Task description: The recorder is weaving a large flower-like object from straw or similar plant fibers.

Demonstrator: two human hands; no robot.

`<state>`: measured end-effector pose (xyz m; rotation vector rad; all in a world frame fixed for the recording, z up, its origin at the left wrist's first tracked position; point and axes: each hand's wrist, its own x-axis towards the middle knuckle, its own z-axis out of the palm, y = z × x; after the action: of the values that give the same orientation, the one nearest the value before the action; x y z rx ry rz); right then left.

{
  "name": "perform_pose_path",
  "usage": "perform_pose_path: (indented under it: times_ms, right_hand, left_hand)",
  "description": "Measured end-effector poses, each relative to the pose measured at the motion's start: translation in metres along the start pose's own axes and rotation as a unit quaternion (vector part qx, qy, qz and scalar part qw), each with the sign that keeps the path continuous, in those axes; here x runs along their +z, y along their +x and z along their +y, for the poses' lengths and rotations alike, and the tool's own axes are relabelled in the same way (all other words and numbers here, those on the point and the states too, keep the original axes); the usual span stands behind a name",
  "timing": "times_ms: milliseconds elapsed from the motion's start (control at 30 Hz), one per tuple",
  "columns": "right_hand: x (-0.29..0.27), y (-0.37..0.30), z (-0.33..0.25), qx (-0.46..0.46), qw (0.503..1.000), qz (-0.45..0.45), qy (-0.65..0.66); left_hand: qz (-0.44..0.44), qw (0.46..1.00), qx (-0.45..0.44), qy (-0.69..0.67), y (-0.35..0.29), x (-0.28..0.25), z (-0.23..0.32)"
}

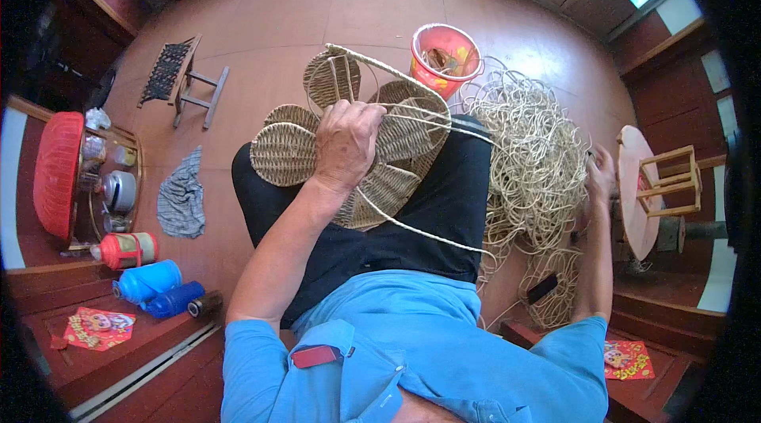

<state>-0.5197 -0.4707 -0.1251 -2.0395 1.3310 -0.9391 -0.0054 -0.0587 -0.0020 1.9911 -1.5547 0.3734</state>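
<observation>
L hand is gripping nr the middle of the woven piece, fingers closed, w/ cord strands coming out at its thumb side. The woven piece, tan & made up of petal-shaped panels, is lying on the lap btwn the thighs, far end sticking out past the lap's far edge. A loose cord is running from it across the R thigh to the lap's R edge.

R hand is reaching to the R edge of the cord heap, fingers bent; can't tell if it's gripping a strand or not. Cord heap is spreading over the floor just R of the R leg. A dark phone-like object is lying on cord at the heap's near end.

Red bucket is standing by the heap's far L corner, holding some brownish strands. Toward the floor's L edge, a stool w/ dark woven seat is standing, & a grey cloth is lying nearer. Red flask & blue flask are sitting nr the floor's near L corner. A round wooden board is showing nr its R edge.
</observation>
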Motion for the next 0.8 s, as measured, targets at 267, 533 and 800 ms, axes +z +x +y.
perform_pose_path:
  times_ms: [267,533,800]
  right_hand:
    - [0.202,-0.107,-0.410,-0.419,0.898,-0.118,-0.062]
    - [0.231,-0.089,-0.401,-0.448,0.880,-0.112,-0.109]
    - [0.062,0.036,-0.195,-0.334,0.914,0.090,-0.213]
  left_hand:
    - [0.014,0.994,-0.089,-0.060,0.002,0.000,0.015]
    - [0.037,0.993,-0.105,-0.025,0.007,0.004,0.025]
    - [0.050,0.992,-0.107,0.038,-0.003,-0.002,0.010]
